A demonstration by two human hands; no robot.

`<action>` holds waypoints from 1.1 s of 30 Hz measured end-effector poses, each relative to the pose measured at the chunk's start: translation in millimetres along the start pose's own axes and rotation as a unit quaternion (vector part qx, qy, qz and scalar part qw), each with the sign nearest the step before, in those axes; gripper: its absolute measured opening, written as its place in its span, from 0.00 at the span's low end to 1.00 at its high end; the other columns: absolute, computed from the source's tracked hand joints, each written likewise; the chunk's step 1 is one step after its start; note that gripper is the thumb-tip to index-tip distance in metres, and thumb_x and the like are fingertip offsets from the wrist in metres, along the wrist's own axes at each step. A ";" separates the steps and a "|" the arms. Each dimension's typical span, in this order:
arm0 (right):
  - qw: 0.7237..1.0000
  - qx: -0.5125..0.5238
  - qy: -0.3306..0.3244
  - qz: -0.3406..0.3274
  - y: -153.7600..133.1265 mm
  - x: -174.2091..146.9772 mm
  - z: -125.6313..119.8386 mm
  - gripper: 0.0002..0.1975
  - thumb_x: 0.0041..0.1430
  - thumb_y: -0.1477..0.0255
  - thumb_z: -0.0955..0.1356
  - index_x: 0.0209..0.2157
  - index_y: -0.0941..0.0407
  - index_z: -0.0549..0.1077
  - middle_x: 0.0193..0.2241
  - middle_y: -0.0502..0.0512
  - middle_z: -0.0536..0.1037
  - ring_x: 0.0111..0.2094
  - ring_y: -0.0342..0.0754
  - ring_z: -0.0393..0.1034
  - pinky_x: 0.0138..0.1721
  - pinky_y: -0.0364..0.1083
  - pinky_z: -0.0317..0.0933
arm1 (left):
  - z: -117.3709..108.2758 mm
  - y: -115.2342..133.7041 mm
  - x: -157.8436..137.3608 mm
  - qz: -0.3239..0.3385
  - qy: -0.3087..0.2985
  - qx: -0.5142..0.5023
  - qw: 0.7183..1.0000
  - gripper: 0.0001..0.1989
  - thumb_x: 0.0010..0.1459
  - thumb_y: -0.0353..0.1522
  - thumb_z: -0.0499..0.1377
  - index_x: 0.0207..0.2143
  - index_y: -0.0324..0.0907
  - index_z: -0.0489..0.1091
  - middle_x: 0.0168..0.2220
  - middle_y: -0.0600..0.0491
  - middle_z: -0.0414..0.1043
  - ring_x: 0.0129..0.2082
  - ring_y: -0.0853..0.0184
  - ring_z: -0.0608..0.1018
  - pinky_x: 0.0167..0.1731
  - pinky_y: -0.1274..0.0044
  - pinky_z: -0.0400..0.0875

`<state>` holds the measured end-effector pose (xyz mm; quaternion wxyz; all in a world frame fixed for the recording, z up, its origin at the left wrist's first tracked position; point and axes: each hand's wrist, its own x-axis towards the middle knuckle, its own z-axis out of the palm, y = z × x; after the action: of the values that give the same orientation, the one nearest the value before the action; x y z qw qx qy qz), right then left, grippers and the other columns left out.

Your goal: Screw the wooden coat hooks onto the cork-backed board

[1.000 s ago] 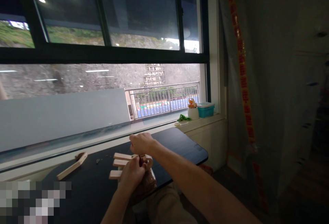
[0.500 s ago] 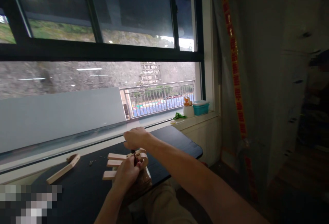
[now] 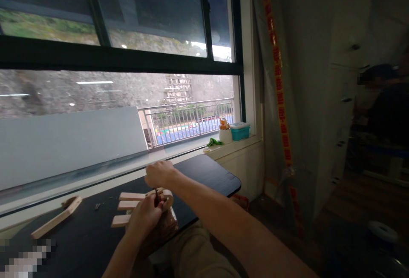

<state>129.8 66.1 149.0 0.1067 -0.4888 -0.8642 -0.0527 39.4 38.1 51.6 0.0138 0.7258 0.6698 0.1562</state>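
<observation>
My left hand point(image 3: 145, 214) is closed around a pale wooden assembly near the table's front edge. Several light wooden slats point(image 3: 131, 196) stick out to its left, and a rounded wooden end point(image 3: 168, 199) shows on its right. Just above, my right hand point(image 3: 159, 174) is curled into a fist. Below that fist a thin dark shaft point(image 3: 156, 193) points down to the wood; whatever the fist encloses is hidden. Under the assembly lies a brownish block-like thing point(image 3: 171, 222), partly covered by my left hand.
On the dark table point(image 3: 207, 171) a bent wooden piece point(image 3: 59, 218) lies at left, near small metal bits point(image 3: 97, 206). The windowsill carries a teal box point(image 3: 239, 132), a white pot point(image 3: 225, 136) and a green cloth point(image 3: 213, 142). A person point(image 3: 386, 103) is at far right.
The whole view has shifted, so the table and hands appear further left. My right fist stays above the wooden assembly, and my left hand keeps its hold.
</observation>
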 end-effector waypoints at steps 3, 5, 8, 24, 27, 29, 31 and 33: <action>0.999 -0.004 -0.026 -0.030 -0.3 1.9 -8.3 0.15 0.53 0.67 0.64 0.39 0.59 0.75 0.40 0.63 0.77 0.42 0.54 0.72 0.37 0.51 0.68 | -1.3 1.3 -1.2 -0.004 -0.005 -0.009 1.000 0.12 0.55 0.33 0.51 0.40 0.41 0.68 0.40 0.46 0.76 0.42 0.57 0.76 0.33 0.76 0.62; 0.999 -0.008 -0.030 -0.044 -2.0 1.9 -10.8 0.14 0.52 0.67 0.65 0.38 0.59 0.75 0.39 0.63 0.77 0.41 0.55 0.72 0.37 0.51 0.68 | -1.7 1.4 -1.3 -0.004 -0.004 -0.013 1.000 0.11 0.55 0.32 0.51 0.40 0.42 0.68 0.39 0.47 0.76 0.41 0.58 0.76 0.33 0.76 0.62; 0.999 -0.008 -0.012 -0.047 -4.1 -0.2 -5.9 0.16 0.55 0.68 0.62 0.43 0.58 0.73 0.43 0.63 0.76 0.44 0.54 0.70 0.40 0.51 0.67 | -1.6 0.7 -0.1 -0.008 -0.004 -0.005 1.000 0.11 0.55 0.34 0.51 0.39 0.41 0.69 0.39 0.46 0.76 0.41 0.57 0.76 0.32 0.76 0.62; 0.999 -0.020 0.004 -0.044 -5.4 -5.4 -11.8 0.16 0.54 0.67 0.63 0.42 0.58 0.74 0.44 0.63 0.75 0.45 0.55 0.70 0.41 0.52 0.65 | -1.2 -1.8 -2.1 0.002 0.015 -0.039 0.999 0.10 0.53 0.32 0.53 0.37 0.42 0.69 0.38 0.48 0.76 0.40 0.60 0.76 0.32 0.77 0.62; 0.999 -0.018 0.016 -0.045 -7.7 -7.9 -4.8 0.16 0.57 0.70 0.60 0.43 0.59 0.73 0.44 0.63 0.75 0.46 0.53 0.69 0.42 0.51 0.65 | 0.1 -2.8 -1.7 -0.007 0.013 -0.038 0.999 0.09 0.52 0.33 0.53 0.36 0.42 0.69 0.37 0.47 0.76 0.40 0.59 0.76 0.32 0.77 0.62; 0.999 -0.016 0.026 -0.037 -8.2 -10.0 -0.2 0.17 0.58 0.70 0.59 0.44 0.59 0.72 0.43 0.64 0.75 0.45 0.53 0.70 0.41 0.51 0.65 | 0.7 -2.7 -1.7 -0.009 0.013 -0.038 0.999 0.10 0.52 0.33 0.53 0.36 0.41 0.69 0.37 0.46 0.76 0.40 0.58 0.76 0.31 0.76 0.62; 0.999 -0.013 0.033 -0.027 -7.9 -11.1 2.6 0.17 0.58 0.69 0.59 0.44 0.60 0.72 0.42 0.65 0.76 0.45 0.53 0.70 0.40 0.50 0.66 | 1.0 -2.1 -1.7 -0.008 0.014 -0.037 0.999 0.11 0.52 0.32 0.52 0.37 0.41 0.69 0.38 0.45 0.76 0.40 0.57 0.76 0.32 0.76 0.62; 0.999 -0.010 0.038 -0.016 -6.9 -10.7 3.7 0.17 0.58 0.69 0.59 0.43 0.60 0.72 0.42 0.66 0.76 0.44 0.53 0.71 0.40 0.50 0.66 | 1.0 -1.4 -1.7 -0.006 0.015 -0.035 0.999 0.10 0.53 0.32 0.52 0.37 0.41 0.69 0.38 0.45 0.76 0.40 0.57 0.76 0.32 0.76 0.62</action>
<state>128.7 54.4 143.0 0.1337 -0.4732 -0.8669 -0.0814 38.2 36.8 50.1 0.0302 0.7186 0.6681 0.1904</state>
